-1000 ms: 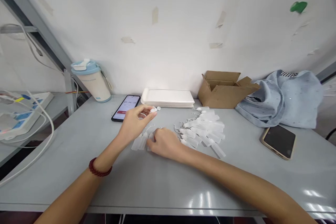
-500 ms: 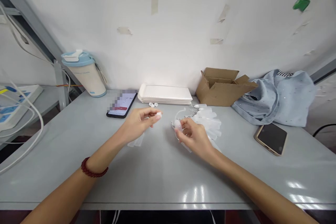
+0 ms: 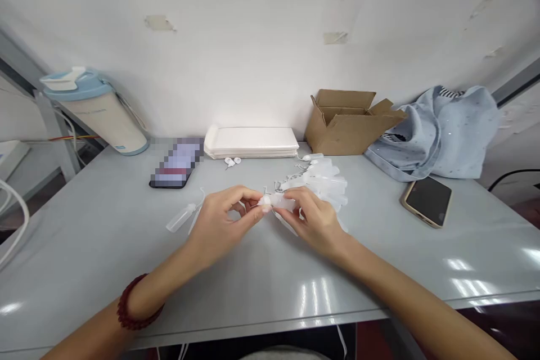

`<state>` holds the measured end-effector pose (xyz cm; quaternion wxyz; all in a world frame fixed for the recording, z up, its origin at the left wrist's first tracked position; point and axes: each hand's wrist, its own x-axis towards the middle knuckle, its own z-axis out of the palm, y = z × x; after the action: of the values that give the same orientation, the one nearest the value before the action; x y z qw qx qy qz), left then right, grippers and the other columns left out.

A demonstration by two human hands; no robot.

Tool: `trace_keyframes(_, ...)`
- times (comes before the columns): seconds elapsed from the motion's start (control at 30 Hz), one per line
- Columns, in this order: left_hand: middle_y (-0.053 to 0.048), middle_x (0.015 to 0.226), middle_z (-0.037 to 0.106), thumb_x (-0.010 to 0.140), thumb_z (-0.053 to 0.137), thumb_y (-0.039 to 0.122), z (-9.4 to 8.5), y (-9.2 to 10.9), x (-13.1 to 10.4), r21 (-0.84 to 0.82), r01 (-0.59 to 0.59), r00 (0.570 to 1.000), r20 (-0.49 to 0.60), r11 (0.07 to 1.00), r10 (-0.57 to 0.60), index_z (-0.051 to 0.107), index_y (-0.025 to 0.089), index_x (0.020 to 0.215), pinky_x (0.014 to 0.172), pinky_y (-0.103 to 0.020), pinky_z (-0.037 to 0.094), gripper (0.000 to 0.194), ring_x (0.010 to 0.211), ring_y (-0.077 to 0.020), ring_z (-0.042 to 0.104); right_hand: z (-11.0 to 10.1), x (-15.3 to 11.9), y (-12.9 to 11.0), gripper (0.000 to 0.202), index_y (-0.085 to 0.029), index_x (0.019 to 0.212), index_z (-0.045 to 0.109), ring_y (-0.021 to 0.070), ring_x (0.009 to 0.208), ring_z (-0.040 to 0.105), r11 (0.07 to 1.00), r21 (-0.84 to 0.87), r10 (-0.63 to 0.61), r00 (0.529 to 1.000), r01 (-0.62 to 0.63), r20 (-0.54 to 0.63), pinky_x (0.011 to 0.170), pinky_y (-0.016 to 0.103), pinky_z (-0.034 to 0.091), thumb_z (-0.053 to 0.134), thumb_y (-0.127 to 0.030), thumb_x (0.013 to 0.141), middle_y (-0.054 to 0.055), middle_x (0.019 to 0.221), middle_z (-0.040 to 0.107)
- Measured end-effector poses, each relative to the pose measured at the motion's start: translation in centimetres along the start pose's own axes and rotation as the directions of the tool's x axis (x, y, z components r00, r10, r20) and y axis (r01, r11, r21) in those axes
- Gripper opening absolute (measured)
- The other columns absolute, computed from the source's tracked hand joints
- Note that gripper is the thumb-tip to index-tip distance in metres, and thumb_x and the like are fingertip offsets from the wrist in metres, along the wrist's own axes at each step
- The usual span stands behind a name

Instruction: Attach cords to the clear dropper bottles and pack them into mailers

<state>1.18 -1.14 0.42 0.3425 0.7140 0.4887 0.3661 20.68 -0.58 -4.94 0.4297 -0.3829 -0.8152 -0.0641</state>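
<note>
Bottle (image 3: 282, 201), small and translucent, gripped in my right hand (image 3: 319, 221), white cap (image 3: 265, 201) pinched in my left hand (image 3: 223, 223) at the bottle's end, both over the grey table (image 3: 253, 287), pile of similar bottles (image 3: 327, 180) behind my right hand.

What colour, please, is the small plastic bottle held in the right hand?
The small plastic bottle is translucent white, seen best in the head view.

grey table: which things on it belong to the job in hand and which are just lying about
Likely the job's: white cap in the left hand, bottle in the right hand, pile of bottles, loose white caps.

Likely just lying about: tumbler, nearby phone, blue bag, second phone; cardboard box and white stack unclear.
</note>
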Motion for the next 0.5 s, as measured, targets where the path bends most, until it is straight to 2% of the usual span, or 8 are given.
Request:
trace_keyframes(0.13,0.004,0.057,0.056,0.08,0.06,0.039,-0.04,-0.01,0.13,-0.058,0.18,0.98,0.098,0.982,-0.174,0.063,0.018,0.07,0.049,-0.02,0.043,0.024,0.05,-0.0093,0.051,-0.01,-0.01,-0.2,0.012,-0.018,0.098,0.049,0.0122,0.068,0.062,1.0,0.008,-0.026,0.999,0.026,0.027,0.045,0.019,0.045,0.056,-0.019,0.088,0.006,0.087,0.064)
trace_keyframes(0.2,0.005,0.053,0.054,0.08,0.061,0.039,-0.31,-0.18,0.37,-0.123,0.247,0.955,0.2,0.961,-0.219,0.062,0.017,0.069,0.049,-0.02,0.043,0.024,0.048,-0.0092,0.051,-0.01,0.03,-0.24,0.011,-0.018,0.098,0.05,0.0121,0.07,0.062,0.999,0.013,-0.037,0.999,0.037,0.035,0.045,0.019,0.046,0.055,-0.019,0.088,0.007,0.089,0.064)
trace_keyframes(0.33,0.003,0.057,0.058,0.079,0.062,0.034,-0.8,-0.65,0.75,-0.242,0.362,0.881,0.404,0.9,-0.246,0.061,0.016,0.066,0.053,-0.022,0.047,0.022,0.049,-0.0101,0.055,-0.05,0.07,-0.21,0.008,-0.016,0.097,0.05,0.0117,0.069,0.061,0.995,0.007,-0.099,0.995,0.099,0.021,0.046,0.019,0.047,0.052,-0.015,0.089,0.008,0.09,0.063)
trace_keyframes(0.5,0.002,0.056,0.057,0.08,0.06,0.039,-0.87,-0.61,0.63,-0.346,0.471,0.829,0.488,0.812,-0.273,0.06,0.016,0.061,0.048,-0.023,0.046,0.03,0.046,-0.0105,0.053,-0.14,0.06,-0.31,0.011,-0.016,0.095,0.05,0.0129,0.068,0.061,0.982,-0.063,-0.183,0.983,0.181,-0.026,0.045,0.02,0.044,0.051,-0.009,0.087,0.01,0.088,0.063)
